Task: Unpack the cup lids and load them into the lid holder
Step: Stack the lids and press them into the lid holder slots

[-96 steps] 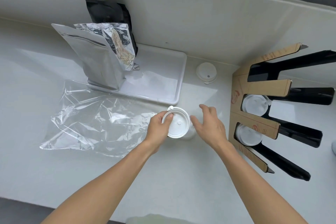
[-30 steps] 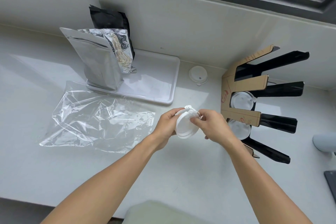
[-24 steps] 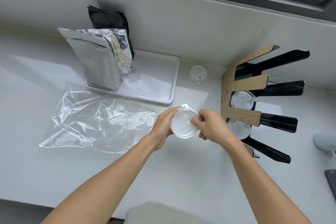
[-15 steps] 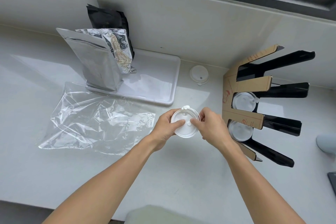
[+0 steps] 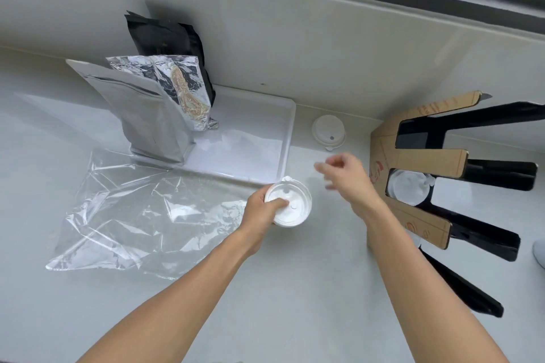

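Note:
My left hand grips a stack of white cup lids just above the counter, thumb on top of the uppermost lid. My right hand hovers to the right of the stack, blurred, fingers loosely curled and holding nothing. The cardboard and black lid holder stands at the right; its middle slot holds white lids. A single white lid lies on the counter by the wall. The clear plastic wrapper lies flat to the left.
A white tray sits behind the hands with a silver foil bag and a black bag standing on it. A pale grey object shows at the right edge. The wall and window frame run along the back.
My right hand has let go of the lid stack and moved up and to the right. My left hand still holds the stack, now lower and level.

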